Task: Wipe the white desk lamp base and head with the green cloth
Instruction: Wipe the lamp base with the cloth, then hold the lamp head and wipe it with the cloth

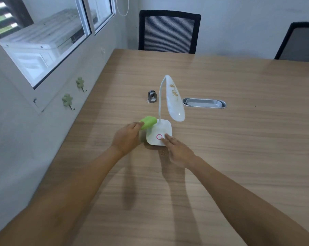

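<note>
The left hand [127, 137] pinches the bunched green cloth [148, 122] at the left rear corner of the lamp base [160, 133], which stands toward the worktop [238, 148]'s left edge. The right hand [179, 150], flat and holding nothing, steadies the base's near right corner. The crumb-speckled lamp head [175, 102] arches above and behind the base, its long axis running away from the person, with bare worktop all round.

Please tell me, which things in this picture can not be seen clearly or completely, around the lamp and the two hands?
- Head view: the green cloth is partly covered by the left hand.
- The near right corner of the lamp base is hidden under the right hand's fingers.
- The underside of the lamp head faces away.
- The small metal object is too small to identify.
- The right chair is cut off by the frame edge.
</note>
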A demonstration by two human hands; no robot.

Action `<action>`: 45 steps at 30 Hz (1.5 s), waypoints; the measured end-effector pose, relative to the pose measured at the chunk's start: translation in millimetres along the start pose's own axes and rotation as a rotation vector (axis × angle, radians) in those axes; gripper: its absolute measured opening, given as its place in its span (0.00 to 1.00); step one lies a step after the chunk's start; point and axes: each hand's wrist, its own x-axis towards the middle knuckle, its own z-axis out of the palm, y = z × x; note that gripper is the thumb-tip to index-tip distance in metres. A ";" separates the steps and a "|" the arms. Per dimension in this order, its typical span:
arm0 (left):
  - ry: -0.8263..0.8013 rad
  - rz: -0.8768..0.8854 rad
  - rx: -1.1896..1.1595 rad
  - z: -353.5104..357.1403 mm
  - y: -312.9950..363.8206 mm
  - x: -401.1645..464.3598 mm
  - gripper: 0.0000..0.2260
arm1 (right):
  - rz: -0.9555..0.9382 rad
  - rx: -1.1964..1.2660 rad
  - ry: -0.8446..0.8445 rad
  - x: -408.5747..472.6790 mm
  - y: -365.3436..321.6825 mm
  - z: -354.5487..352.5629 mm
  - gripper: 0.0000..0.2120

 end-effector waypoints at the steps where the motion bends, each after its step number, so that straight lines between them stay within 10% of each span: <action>1: -0.063 0.027 0.000 1.0 4.1 1.9 0.15 | 0.001 0.000 0.001 -0.3 0.1 0.1 0.30; 12: -0.286 0.397 0.190 -8.6 -4.0 -39.3 0.15 | 0.023 0.024 0.006 0.5 -2.4 -7.1 0.28; 21: -0.150 0.124 -0.070 -39.5 1.4 -28.4 0.23 | 0.049 0.566 0.167 -5.6 -23.6 -20.9 0.41; 28: -0.256 -0.013 -0.243 -44.0 12.5 -30.1 0.18 | 0.192 0.904 0.211 -17.6 -38.6 -38.6 0.07; 45: -0.665 -0.464 -0.870 -42.0 41.2 -17.9 0.05 | 0.508 1.916 0.274 -49.9 -24.9 -70.0 0.12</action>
